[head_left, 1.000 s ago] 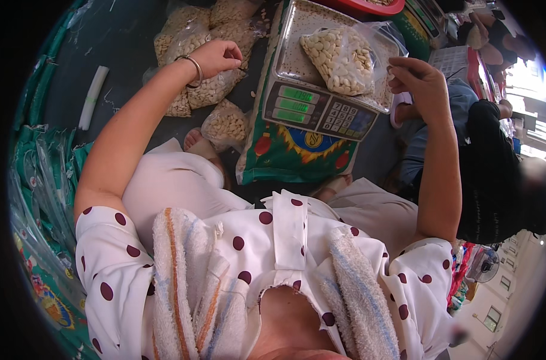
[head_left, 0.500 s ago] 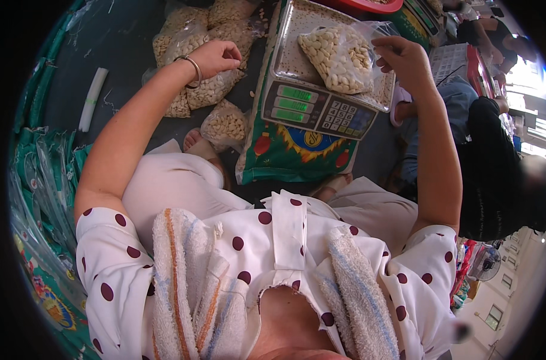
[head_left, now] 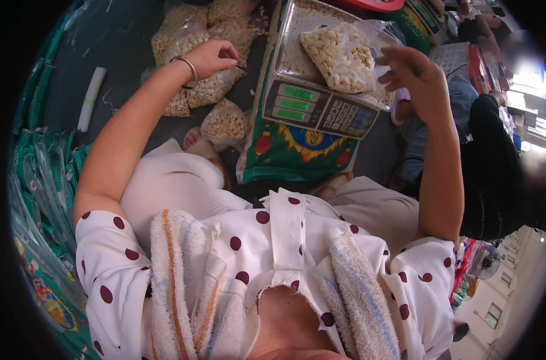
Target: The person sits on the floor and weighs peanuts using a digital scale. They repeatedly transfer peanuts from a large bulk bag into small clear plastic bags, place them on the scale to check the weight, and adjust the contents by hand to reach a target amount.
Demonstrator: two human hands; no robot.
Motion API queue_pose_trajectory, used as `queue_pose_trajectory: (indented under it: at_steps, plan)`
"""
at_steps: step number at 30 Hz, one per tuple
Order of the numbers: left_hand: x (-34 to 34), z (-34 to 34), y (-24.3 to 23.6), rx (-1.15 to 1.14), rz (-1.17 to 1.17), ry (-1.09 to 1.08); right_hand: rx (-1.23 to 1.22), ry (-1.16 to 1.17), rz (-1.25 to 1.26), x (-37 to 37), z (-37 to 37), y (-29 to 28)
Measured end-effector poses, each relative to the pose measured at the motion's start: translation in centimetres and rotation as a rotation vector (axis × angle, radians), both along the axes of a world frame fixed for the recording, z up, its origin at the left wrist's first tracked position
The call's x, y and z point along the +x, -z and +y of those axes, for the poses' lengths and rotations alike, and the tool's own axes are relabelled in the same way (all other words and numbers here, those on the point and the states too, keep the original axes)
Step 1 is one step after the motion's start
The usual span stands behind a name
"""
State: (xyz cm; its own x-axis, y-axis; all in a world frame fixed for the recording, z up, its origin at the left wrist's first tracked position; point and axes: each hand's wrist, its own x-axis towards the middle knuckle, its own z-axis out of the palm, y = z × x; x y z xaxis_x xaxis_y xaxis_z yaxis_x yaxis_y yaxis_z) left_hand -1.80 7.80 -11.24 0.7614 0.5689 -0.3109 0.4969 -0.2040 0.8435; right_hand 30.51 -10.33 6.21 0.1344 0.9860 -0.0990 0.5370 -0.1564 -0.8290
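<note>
A clear plastic bag of large white beans (head_left: 339, 57) lies on the metal platform of a digital scale (head_left: 321, 108), its loose mouth toward the right. My right hand (head_left: 414, 72) hovers at the platform's right edge, beside the bag, with fingers apart and nothing visible in them. To the left, my left hand (head_left: 213, 59) is held above several filled bean bags (head_left: 192, 45), its fingers curled together. A thin dark sliver shows at its fingertips, too small to name. The scale rests on a green printed sack (head_left: 297, 165) between my feet.
A smaller bag of beans (head_left: 225, 125) sits left of the sack. A white roll (head_left: 91, 99) lies on the dark floor at far left, near green plastic sacks (head_left: 45, 180). A red basin (head_left: 375, 5) stands beyond the scale. Another person in black (head_left: 495, 168) is at right.
My right hand has moved slightly right, away from the bag's mouth, and its fingers have spread. The left hand has barely moved. The bag remains on the scale.
</note>
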Motion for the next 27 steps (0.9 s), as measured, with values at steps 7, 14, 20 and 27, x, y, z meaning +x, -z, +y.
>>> queue_pose_trajectory:
  at_steps: [7,14,20,27]
  plan:
    - [-0.1,0.3,0.2,-0.022,-0.004,0.018,0.072,0.153,0.204,0.7,-3.4,0.5]
    - [-0.5,-0.2,-0.4,-0.022,0.001,-0.001,0.709,0.367,-0.019,0.7,-3.2,-2.5]
    - [0.5,0.0,0.1,0.019,-0.036,0.026,0.511,0.303,-0.361,3.3,-1.1,0.2]
    - [-0.6,-0.3,-0.2,-0.002,0.008,-0.010,0.521,0.369,-0.405,-0.7,-2.4,-0.5]
